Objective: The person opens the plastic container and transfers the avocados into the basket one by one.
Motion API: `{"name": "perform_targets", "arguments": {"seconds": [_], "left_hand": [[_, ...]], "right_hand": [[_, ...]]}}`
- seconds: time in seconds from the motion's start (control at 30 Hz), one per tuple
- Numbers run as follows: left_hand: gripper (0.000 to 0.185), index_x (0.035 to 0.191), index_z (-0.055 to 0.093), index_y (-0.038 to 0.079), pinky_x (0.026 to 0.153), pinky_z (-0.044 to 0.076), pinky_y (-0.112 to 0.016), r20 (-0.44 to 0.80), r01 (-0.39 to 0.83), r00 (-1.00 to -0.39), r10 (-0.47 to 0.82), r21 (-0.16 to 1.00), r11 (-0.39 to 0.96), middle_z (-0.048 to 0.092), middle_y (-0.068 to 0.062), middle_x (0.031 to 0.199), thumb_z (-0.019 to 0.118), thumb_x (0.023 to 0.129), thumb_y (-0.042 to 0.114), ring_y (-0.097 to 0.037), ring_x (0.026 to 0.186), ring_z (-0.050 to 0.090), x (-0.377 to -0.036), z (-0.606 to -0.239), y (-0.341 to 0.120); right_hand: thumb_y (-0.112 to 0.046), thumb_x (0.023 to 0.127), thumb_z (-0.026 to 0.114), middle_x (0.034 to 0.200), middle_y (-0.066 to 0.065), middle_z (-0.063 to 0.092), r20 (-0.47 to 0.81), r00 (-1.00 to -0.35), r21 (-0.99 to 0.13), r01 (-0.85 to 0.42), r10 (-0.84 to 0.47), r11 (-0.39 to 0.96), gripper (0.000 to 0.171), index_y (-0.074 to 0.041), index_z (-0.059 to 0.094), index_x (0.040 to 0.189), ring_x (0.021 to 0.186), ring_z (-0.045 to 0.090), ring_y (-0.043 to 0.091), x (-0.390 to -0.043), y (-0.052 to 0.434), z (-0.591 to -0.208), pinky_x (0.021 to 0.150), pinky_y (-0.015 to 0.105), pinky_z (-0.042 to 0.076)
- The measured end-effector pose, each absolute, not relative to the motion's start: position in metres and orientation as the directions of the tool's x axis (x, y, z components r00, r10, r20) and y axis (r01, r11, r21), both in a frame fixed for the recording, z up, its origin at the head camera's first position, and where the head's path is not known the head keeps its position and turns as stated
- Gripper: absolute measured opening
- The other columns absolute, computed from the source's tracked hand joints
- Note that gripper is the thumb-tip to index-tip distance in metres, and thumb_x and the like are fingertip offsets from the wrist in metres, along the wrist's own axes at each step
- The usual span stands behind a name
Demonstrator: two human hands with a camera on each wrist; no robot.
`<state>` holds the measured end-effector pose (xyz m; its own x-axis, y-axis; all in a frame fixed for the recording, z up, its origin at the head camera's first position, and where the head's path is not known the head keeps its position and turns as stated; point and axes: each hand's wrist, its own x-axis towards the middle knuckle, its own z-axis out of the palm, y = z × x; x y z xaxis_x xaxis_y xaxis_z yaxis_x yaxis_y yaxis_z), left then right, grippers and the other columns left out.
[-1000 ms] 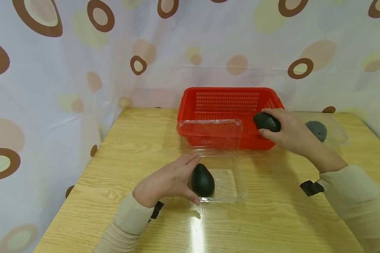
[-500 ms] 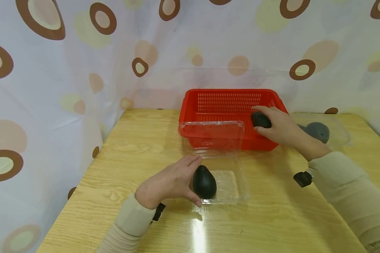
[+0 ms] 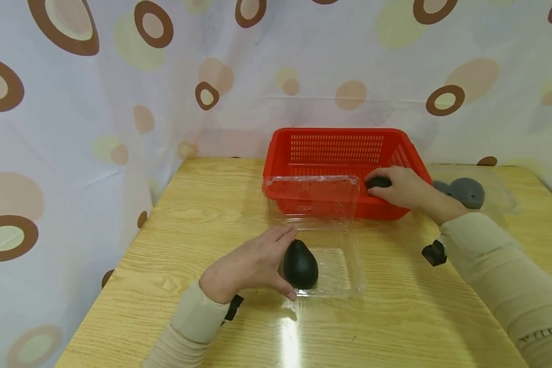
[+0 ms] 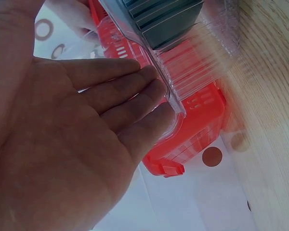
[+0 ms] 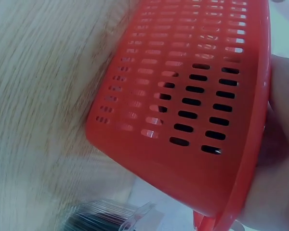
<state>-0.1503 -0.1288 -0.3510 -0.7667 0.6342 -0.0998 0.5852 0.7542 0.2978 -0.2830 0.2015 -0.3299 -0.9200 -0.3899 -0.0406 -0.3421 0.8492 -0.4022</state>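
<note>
Inside the right end of the red plastic basket [image 3: 338, 209] my right hand [image 3: 407, 189] grips a dark green avocado [image 3: 378, 182]. The right wrist view shows the basket's slotted side wall [image 5: 144, 86], with dark patches behind some slots. An open clear plastic clamshell box [image 3: 336, 268] stands in front of the basket, its lid [image 3: 313, 197] raised against it. Another dark avocado [image 3: 301, 266] lies at the left of the box. My left hand [image 3: 248, 266] spans the box's left side, thumb at the front; its straight fingers [image 4: 130, 110] lie at the rim in the left wrist view.
Right of the basket, partly behind my right forearm, sits another clear plastic box [image 3: 497, 191] with dark rounded things [image 3: 466, 193] showing through it. The wooden table [image 3: 202, 199] ends at a patterned curtain [image 3: 303, 61] behind and to the left.
My right hand has moved slightly left and down into the basket, still gripping the avocado. The left hand stays at the box; the view has shifted slightly.
</note>
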Motion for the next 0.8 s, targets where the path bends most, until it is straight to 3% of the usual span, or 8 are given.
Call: {"name": "perform_targets", "arguments": {"seconds": [0.17,0.47,0.6,0.8], "left_hand": [[0.123,0.155,0.027,0.001,0.121,0.031,-0.038,-0.104,0.574,-0.773,0.626,0.308,0.759,0.031,-0.014,0.161,0.088,0.064,0.056,-0.028,0.149,0.030,-0.1495,-0.3516,-0.1286],[0.123,0.155,0.028,0.002,0.121,0.030,-0.038,-0.120,0.562,-0.775,0.620,0.318,0.764,0.030,-0.014,0.162,0.088,0.063,0.055,-0.027,0.150,0.028,-0.1501,-0.3504,-0.1275],[0.122,0.155,0.027,0.002,0.121,0.030,-0.038,-0.121,0.564,-0.774,0.622,0.316,0.763,0.030,-0.013,0.162,0.088,0.064,0.055,-0.027,0.150,0.028,-0.1495,-0.3510,-0.1275],[0.122,0.155,0.027,0.001,0.121,0.030,-0.038,-0.108,0.571,-0.773,0.625,0.310,0.760,0.029,-0.014,0.162,0.088,0.064,0.055,-0.027,0.150,0.028,-0.1501,-0.3501,-0.1280]], "right_hand": [[-0.027,0.100,0.055,0.126,0.022,0.063,-0.105,-0.901,-0.400,-0.348,-0.420,0.848,0.038,-0.005,0.062,0.130,0.106,0.057,0.035,-0.2866,0.2019,-0.3317,0.092,0.055,0.047],[-0.031,0.103,0.048,0.128,0.023,0.063,-0.210,-0.881,-0.407,-0.316,-0.425,0.857,0.044,-0.001,0.060,0.134,0.109,0.057,0.039,-0.2896,0.2040,-0.3330,0.099,0.063,0.045],[-0.029,0.103,0.050,0.118,0.020,0.067,-0.169,-0.886,-0.400,-0.339,-0.432,0.851,0.041,0.000,0.061,0.131,0.101,0.059,0.033,-0.2879,0.2033,-0.3328,0.091,0.056,0.049],[-0.026,0.102,0.052,0.122,0.024,0.063,-0.033,-0.913,-0.395,-0.362,-0.407,0.844,0.040,0.003,0.057,0.129,0.109,0.059,0.038,-0.2863,0.2013,-0.3250,0.095,0.059,0.048]]}}
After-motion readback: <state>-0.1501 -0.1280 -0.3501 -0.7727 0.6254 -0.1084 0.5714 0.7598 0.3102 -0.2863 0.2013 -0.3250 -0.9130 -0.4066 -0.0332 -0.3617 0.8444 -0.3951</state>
